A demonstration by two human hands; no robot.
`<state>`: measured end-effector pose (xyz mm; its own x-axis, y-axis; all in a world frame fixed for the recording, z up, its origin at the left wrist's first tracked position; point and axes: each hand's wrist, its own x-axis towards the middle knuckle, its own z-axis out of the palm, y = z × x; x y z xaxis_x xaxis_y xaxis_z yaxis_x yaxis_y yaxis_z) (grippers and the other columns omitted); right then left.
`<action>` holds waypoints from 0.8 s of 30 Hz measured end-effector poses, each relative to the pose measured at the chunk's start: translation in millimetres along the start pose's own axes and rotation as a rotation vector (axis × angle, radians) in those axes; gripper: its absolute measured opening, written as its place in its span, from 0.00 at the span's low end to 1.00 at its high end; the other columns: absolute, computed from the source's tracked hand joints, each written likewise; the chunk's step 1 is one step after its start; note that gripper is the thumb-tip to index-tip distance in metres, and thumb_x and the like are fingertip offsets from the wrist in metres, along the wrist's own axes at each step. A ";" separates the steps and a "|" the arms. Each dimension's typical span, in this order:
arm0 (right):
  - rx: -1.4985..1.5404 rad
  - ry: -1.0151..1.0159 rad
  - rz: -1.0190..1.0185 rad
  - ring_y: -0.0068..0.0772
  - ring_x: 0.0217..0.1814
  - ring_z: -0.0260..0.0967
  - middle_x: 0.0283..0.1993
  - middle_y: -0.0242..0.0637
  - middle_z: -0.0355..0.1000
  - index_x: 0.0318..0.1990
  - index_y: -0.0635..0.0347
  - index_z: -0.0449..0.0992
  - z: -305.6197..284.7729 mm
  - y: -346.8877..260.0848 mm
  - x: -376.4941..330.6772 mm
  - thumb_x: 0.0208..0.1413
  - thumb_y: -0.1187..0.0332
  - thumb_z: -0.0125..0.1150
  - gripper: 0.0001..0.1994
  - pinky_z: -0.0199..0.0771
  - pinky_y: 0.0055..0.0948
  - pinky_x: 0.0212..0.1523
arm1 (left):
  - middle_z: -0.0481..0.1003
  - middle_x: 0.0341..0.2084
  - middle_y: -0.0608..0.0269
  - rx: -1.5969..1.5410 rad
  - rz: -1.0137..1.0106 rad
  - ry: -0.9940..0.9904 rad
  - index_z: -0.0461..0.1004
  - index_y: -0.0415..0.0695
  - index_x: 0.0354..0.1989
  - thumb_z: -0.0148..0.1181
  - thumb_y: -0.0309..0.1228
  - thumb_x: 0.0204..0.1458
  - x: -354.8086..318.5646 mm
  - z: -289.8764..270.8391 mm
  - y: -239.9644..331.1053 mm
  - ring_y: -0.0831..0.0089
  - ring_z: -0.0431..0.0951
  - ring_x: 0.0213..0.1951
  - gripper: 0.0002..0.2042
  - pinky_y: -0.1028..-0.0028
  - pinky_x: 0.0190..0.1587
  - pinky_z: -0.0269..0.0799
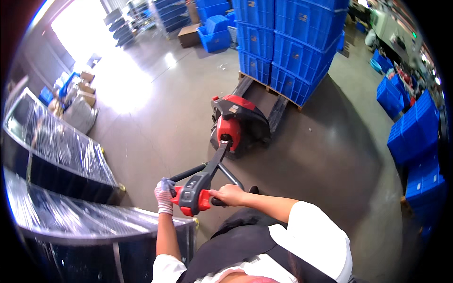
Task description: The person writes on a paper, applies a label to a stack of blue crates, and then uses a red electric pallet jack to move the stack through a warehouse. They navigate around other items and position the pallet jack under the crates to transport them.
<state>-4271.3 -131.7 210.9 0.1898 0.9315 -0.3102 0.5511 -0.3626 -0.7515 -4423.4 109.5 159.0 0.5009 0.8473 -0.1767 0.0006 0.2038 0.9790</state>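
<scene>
A red and black electric pallet jack point(247, 113) stands in front of me, its tiller point(192, 187) reaching back toward my body. My left hand point(164, 195), in a pale striped glove, is closed round the left side of the tiller head. Bare, my right hand point(229, 194) wraps the black grip on the right side. The forks point(279, 115) point away toward a wooden pallet point(299, 106) loaded with tall stacks of blue plastic crates point(302, 49). How far the forks reach under the pallet I cannot tell.
Film-wrapped dark units point(61, 141) stand close on my left. Along the right side are blue crates point(415, 127) and assorted goods. At the far left lie sacks point(80, 114) and boxes. More blue bins point(214, 37) and a cardboard box point(189, 36) sit at the back, near a bright doorway point(78, 28).
</scene>
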 end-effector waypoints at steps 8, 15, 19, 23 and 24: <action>0.127 0.073 0.061 0.46 0.32 0.74 0.23 0.43 0.74 0.20 0.62 0.78 -101.5 1.0 92.1 0.56 0.33 0.23 0.43 0.71 0.40 0.34 | 0.75 0.23 0.59 0.118 -0.059 0.006 0.75 0.35 0.31 0.48 0.43 0.58 167.6 30.6 36.4 0.78 0.67 0.18 0.20 0.76 0.23 0.65; 0.164 0.152 0.077 0.32 0.26 0.74 0.15 0.28 0.71 0.10 0.53 0.74 -214.4 31.2 147.5 0.49 0.26 0.23 0.44 0.72 0.32 0.33 | 0.65 0.18 0.70 0.134 -0.205 -0.039 0.71 0.32 0.45 0.51 0.41 0.55 270.4 125.7 86.5 0.79 0.66 0.21 0.21 0.77 0.28 0.68; 0.219 0.102 0.074 0.30 0.23 0.73 0.14 0.28 0.70 0.10 0.52 0.74 -281.5 14.9 163.7 0.44 0.23 0.34 0.41 0.71 0.29 0.31 | 0.69 0.23 0.64 0.038 -0.176 -0.054 0.70 0.31 0.45 0.49 0.44 0.56 329.3 137.1 109.4 0.75 0.68 0.25 0.23 0.72 0.33 0.70; 0.347 0.030 0.079 0.26 0.19 0.70 0.15 0.29 0.69 0.13 0.54 0.73 -313.8 6.4 195.2 0.42 0.26 0.45 0.37 0.68 0.23 0.24 | 0.70 0.25 0.62 -0.060 -0.225 -0.144 0.69 0.31 0.46 0.48 0.47 0.56 378.9 149.7 134.3 0.73 0.70 0.26 0.26 0.70 0.36 0.71; 0.362 0.025 0.109 0.26 0.18 0.70 0.18 0.30 0.72 0.15 0.55 0.75 -320.9 4.5 201.9 0.39 0.25 0.47 0.37 0.69 0.24 0.23 | 0.70 0.23 0.62 -0.038 -0.209 -0.116 0.70 0.30 0.46 0.49 0.48 0.55 382.9 162.7 139.8 0.72 0.71 0.25 0.27 0.70 0.34 0.71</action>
<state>-3969.8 63.8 331.8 0.2536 0.8858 -0.3887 0.2043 -0.4418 -0.8735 -4090.7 382.6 244.7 0.5896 0.7230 -0.3601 0.0835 0.3889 0.9175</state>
